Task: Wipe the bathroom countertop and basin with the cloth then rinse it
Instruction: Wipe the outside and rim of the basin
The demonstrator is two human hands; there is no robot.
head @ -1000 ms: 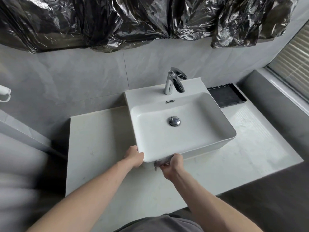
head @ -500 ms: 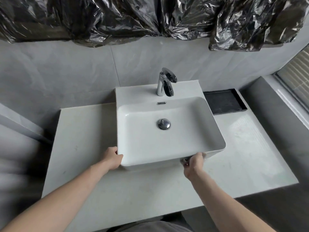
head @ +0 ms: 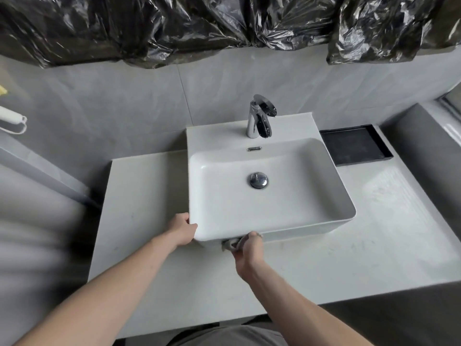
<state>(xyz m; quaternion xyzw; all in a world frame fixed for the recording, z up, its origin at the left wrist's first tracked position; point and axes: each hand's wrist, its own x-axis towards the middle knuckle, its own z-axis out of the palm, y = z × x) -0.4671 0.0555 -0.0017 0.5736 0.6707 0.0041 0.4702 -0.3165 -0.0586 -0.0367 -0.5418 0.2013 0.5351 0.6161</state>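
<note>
Writing cannot be read anywhere: no brand shows on the tap or basin. At far left a white holder (head: 12, 119) sticks out from the grey tiled wall (head: 124, 108). The white table (head: 139, 196) starts right of it, its left stretch bare, its left edge dropping into a dark gap beside a blurred pale surface.

The left hand (head: 183, 231) is curled against the near left corner of the basin (head: 262, 213), fingers bent round the corner and holding nothing else. The basin sits on the table, its near rim overhanging the base; a chrome drain plug (head: 258, 180) lies in the bowl and a chrome tap (head: 259, 119) stands on the back ledge.

The right hand (head: 248, 253) is closed round a grey cloth (head: 230, 243), pressed where the basin's front wall meets the table; only a bunched bit of cloth shows at the fingers.

Right of the basin the table runs wide and open, with faint streaks, to its front edge. A black tray (head: 354, 146) lies at the back right corner, just beside the basin. A grey ledge (head: 424, 146) borders the right side. Crumpled black plastic (head: 224, 21) hangs across the wall above.
</note>
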